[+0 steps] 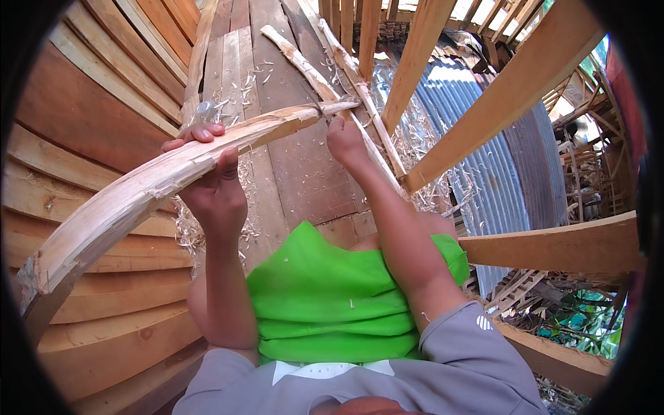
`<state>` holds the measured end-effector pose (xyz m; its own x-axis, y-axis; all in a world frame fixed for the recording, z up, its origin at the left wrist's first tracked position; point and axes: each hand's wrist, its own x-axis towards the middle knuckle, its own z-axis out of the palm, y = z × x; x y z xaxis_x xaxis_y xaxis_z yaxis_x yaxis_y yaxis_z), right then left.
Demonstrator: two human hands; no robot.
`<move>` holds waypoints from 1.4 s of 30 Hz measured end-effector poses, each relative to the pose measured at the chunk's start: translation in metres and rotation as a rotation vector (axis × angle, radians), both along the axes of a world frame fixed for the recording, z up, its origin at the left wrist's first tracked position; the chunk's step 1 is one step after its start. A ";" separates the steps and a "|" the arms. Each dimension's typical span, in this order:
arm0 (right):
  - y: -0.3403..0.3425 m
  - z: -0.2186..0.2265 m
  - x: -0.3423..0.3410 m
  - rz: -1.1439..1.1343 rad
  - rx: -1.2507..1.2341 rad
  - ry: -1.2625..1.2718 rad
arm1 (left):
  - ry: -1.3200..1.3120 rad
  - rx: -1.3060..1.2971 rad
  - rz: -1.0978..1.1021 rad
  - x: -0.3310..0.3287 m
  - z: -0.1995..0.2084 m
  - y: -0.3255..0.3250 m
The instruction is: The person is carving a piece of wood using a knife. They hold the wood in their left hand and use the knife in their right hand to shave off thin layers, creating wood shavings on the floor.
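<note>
A long, pale, rough-hewn piece of wood stretches from the lower left to the middle, narrowing toward its far end. My left hand grips it partway along, with fingers over one side and the thumb on the other. Near the narrow end, my right hand is closed in a fist around a knife. Only a short, thin, dark part of the blade shows, against the wood; the fist hides the handle. Bright green shorts cover my lap below both hands.
Two peeled poles lie on the plank floor, with pale shavings scattered about. A plank wall rises on the left. Wooden railing posts stand on the right, with corrugated metal sheets beyond. A clear, rounded object sits behind my left hand.
</note>
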<state>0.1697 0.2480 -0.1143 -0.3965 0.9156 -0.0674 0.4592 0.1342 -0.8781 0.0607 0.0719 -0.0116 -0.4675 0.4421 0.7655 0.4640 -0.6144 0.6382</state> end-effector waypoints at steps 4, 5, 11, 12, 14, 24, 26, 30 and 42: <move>0.003 -0.010 -0.010 0.003 0.005 0.004 | -0.040 0.071 -0.063 -0.003 -0.001 0.003; -0.009 0.003 -0.013 0.036 0.092 -0.027 | -0.035 0.063 -0.047 -0.007 -0.002 -0.001; 0.059 -0.076 0.003 -0.205 -0.130 -0.044 | -0.055 0.051 -0.124 -0.001 0.002 0.006; 0.055 -0.070 -0.003 -0.189 -0.213 -0.034 | -0.049 0.050 -0.098 -0.004 0.000 0.005; 0.043 -0.057 -0.019 -0.115 -0.058 -0.037 | -0.053 0.053 -0.085 -0.004 0.003 0.002; 0.058 -0.077 -0.005 -0.249 -0.104 -0.190 | -0.013 0.047 -0.087 -0.008 -0.001 0.003; 0.034 -0.051 -0.011 -0.255 0.132 -0.105 | -0.012 0.053 -0.082 -0.010 -0.003 -0.001; 0.021 -0.037 0.008 0.050 0.315 0.334 | -0.035 0.071 -0.113 -0.006 -0.003 0.001; 0.024 -0.033 0.003 0.045 0.709 0.195 | -0.024 0.065 -0.115 -0.007 -0.001 0.000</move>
<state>0.1731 0.2722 -0.1474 -0.3788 0.6953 0.6108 0.2839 0.7155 -0.6383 0.0539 0.0721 -0.0124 -0.4351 0.4441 0.7832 0.3728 -0.7029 0.6057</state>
